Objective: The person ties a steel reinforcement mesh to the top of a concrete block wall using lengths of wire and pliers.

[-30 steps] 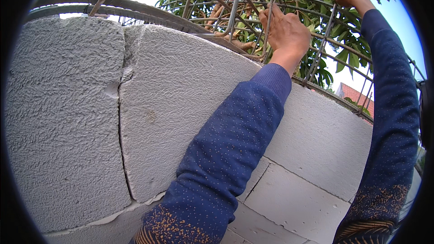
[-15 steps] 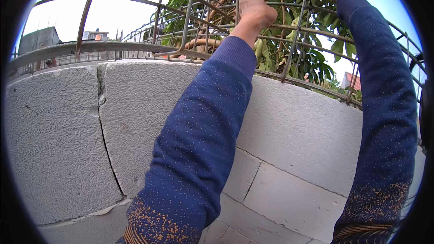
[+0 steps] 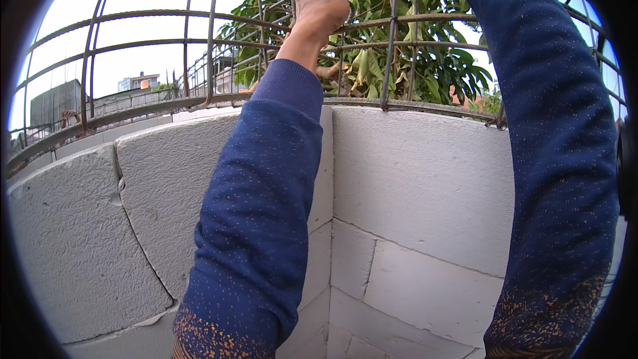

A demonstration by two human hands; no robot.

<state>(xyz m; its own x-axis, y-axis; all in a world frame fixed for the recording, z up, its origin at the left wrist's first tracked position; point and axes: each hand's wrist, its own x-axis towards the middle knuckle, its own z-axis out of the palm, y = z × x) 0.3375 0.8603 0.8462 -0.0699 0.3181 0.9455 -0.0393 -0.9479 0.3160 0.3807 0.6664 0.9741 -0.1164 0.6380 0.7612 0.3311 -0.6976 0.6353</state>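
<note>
A rusty steel rebar grid [image 3: 392,46] rises above a wall of white aerated concrete blocks [image 3: 412,179]. My left hand [image 3: 320,8] is raised high, its fingers curled around a bar of the grid near the top of the view. My blue-sleeved left forearm [image 3: 266,199] runs up from the lower edge. My right arm [image 3: 551,159], in the same blue sleeve, reaches up along the right side and leaves the view at the top. The right hand itself is out of view.
The block wall turns an inner corner [image 3: 331,213] right in front of me. A leafy green tree [image 3: 425,66] stands behind the grid. More rebar [image 3: 153,46] curves away to the left, with distant buildings [image 3: 136,83] and bright sky beyond.
The view has tilted and swung right, bringing the wall's corner into sight. Both arms now reach higher, and my right hand has left the view at the top.
</note>
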